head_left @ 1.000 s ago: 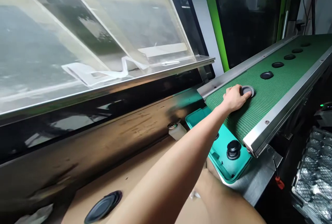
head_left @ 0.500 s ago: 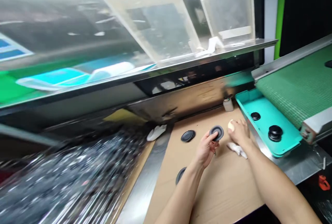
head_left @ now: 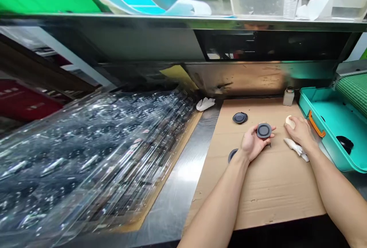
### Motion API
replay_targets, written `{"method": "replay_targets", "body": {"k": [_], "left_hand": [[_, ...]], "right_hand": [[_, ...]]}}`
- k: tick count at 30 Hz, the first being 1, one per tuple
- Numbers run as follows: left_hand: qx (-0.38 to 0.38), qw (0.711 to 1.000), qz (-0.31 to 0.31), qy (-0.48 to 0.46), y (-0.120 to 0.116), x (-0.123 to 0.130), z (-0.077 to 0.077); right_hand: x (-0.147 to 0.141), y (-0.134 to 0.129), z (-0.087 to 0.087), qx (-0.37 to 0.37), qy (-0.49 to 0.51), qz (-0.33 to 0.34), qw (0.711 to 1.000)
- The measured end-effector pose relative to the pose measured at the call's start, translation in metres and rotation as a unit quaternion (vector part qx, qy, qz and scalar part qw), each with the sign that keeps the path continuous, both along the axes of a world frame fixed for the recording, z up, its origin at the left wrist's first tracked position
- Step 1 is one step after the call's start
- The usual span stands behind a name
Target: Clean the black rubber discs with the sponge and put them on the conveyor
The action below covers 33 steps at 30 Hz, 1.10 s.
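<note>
My left hand (head_left: 254,143) is turned palm up and holds a dark grey round disc (head_left: 264,130) with a raised ring. Its fingertips show past the disc's edge. In my right hand (head_left: 301,129), a pale cream round pad (head_left: 290,122) sits between the fingers, just above the cardboard. Beneath that wrist lies a crumpled white cloth (head_left: 296,149). Another dark disc (head_left: 240,118) rests on the cardboard behind my left hand. A further disc (head_left: 232,155) is partly covered by my left forearm.
A cardboard sheet (head_left: 275,186) covers the metal bench. To the right stand a teal tray (head_left: 329,106) with black round parts and a green conveyor belt (head_left: 354,91). A small bottle (head_left: 288,97) stands at the back. Clear plastic trays (head_left: 94,156) fill the left side.
The view has swung left, so the bench sits further right and higher. My left thumb has moved off the disc's face to its edge. My right hand still holds the pad.
</note>
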<state>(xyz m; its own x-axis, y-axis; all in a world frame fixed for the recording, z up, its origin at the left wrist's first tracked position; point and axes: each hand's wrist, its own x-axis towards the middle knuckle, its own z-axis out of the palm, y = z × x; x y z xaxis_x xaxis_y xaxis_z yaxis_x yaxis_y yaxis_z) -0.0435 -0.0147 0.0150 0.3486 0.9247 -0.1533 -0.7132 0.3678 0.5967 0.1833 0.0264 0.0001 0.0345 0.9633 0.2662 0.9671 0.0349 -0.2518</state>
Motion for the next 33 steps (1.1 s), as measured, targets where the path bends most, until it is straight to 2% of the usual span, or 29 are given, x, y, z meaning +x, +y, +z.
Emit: {"method": "replay_targets", "body": {"k": [2, 6, 11, 13, 16, 19, 22, 29, 33], "left_hand": [[-0.018, 0.999, -0.028, -0.043, 0.000, -0.004, 0.005], [-0.015, 0.997, -0.052, -0.060, -0.007, 0.000, 0.011], [-0.025, 0.991, -0.127, 0.012, -0.015, 0.020, 0.002], [-0.049, 0.993, -0.103, 0.034, -0.009, 0.016, -0.002], [-0.081, 0.996, -0.037, 0.030, 0.005, -0.003, -0.003], [-0.095, 0.995, -0.003, 0.016, 0.014, -0.021, 0.000], [-0.087, 0.996, -0.004, 0.002, 0.011, -0.023, 0.003], [-0.055, 0.996, -0.054, -0.056, 0.003, -0.015, 0.006], [-0.031, 0.996, -0.064, -0.051, 0.002, -0.017, 0.005]], "right_hand": [[0.001, 0.001, 0.000, 0.001, -0.006, 0.005, 1.000], [0.001, 0.002, -0.001, 0.002, -0.018, 0.009, 1.000], [0.001, 0.001, -0.001, 0.008, -0.013, 0.010, 1.000], [0.002, 0.001, -0.002, 0.011, -0.010, 0.011, 1.000], [0.004, 0.003, -0.003, 0.008, -0.005, 0.012, 1.000], [0.006, 0.004, -0.004, 0.003, -0.006, 0.022, 1.000], [0.005, 0.004, -0.004, -0.001, -0.017, 0.030, 0.999], [0.003, 0.000, 0.001, -0.007, -0.031, 0.028, 0.999], [0.004, 0.001, -0.001, 0.000, -0.029, 0.038, 0.999]]}}
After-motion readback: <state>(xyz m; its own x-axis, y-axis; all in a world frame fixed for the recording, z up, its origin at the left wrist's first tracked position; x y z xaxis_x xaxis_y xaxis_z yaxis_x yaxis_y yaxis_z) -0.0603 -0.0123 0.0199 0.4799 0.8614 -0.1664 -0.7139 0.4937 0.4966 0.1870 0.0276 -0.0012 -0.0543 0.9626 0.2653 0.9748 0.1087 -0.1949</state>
